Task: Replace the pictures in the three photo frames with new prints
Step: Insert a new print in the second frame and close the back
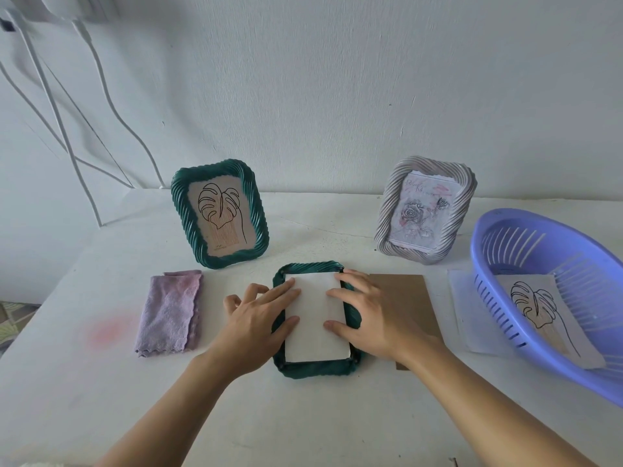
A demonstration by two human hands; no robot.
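Observation:
A green frame [317, 368] lies face down at the middle of the white table, with a white print [315, 335] lying blank side up in its back opening. My left hand [256, 318] and my right hand [364, 315] rest on the print's two sides with straight fingers. A second green frame [219, 214] stands at the back left and shows a leaf drawing. At the back right stands a silver frame [426, 210] with a rose picture. A brown backing board [409, 298] lies flat under my right hand.
A folded lilac cloth [170, 311] lies left of the flat frame. A purple slotted basket [553, 298] at the right edge holds a leaf print [536, 308], with white sheets [472, 315] beneath it. White cables [101, 96] hang on the wall at left.

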